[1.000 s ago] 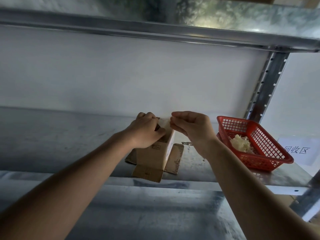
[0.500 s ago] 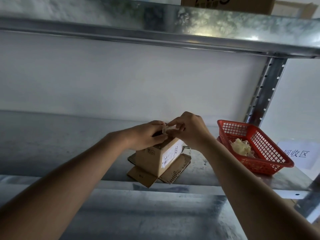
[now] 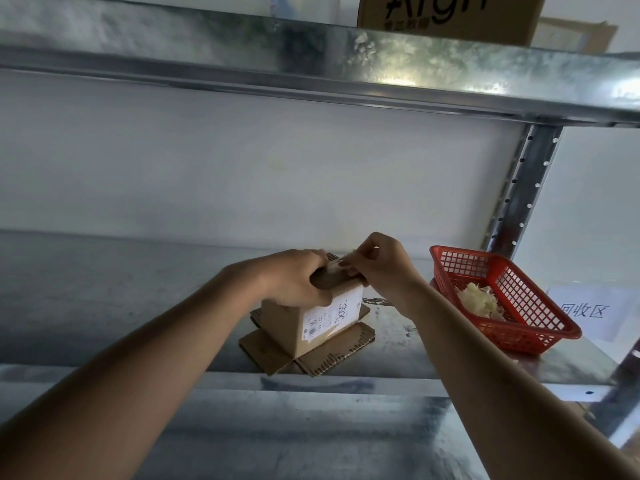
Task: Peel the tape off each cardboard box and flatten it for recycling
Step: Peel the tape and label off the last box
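Both hands (image 3: pixel 346 271) have sunk onto the box (image 3: pixel 311 320).

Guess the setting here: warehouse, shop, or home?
Most likely a storeroom or warehouse recycling corner. Bare galvanized metal shelving with a perforated upright, a paper sign reading "回收区" (recycling area), a red basket of peeled tape scraps, and the hands working on a small cardboard box.

"回收区" — paper sign (image 3: pixel 585 310)
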{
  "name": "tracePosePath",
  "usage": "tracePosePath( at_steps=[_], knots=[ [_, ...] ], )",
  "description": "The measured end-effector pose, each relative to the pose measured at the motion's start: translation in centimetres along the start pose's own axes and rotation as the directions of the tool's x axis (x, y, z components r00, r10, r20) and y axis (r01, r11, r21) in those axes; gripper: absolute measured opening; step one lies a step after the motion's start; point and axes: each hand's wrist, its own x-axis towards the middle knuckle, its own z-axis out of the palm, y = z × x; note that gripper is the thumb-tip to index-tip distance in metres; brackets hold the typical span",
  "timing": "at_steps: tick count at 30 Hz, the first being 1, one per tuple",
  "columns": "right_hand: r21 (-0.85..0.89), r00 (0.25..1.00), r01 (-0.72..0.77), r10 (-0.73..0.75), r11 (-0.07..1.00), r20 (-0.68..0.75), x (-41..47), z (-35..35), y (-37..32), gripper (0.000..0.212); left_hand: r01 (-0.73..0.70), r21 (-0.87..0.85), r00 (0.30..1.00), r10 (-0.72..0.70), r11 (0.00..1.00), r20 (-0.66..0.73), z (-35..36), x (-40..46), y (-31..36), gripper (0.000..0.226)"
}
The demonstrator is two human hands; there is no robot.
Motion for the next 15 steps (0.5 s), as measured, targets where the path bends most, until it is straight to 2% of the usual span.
tracePosePath(
  at_steps=[2,7,12,15],
  knots=[
    [-0.003,0.998,0.055,-0.055,0.999,-0.032,-0.1,0.1,-0.1,0.019,0.016,0.023,1.000,-0.016,1.000,-0.005,-0.3,-0.1,-0.2,0.060],
    [-0.060,0.962,0.207,-0.214,0.977,-0.171,0.2,-0.6,-0.2,0.017,0.011,0.007,0.998,-0.010,1.000,-0.057,0.3,0.0,-1.2,0.069],
    [-0.285,0.933,0.327,-0.356,0.901,-0.054,0.1,-1.4,-0.9,0.016,-0.041,0.010,0.996,0.041,0.999,-0.085,-0.1,0.3,-1.7,0.073],
    [-0.426,0.894,0.431,-0.442,0.796,0.078,0.4,-0.8,-1.8,0.015,-0.054,-0.024,0.994,0.051,0.998,-0.097,0.2,0.3,-1.9,0.070]
  ],
)
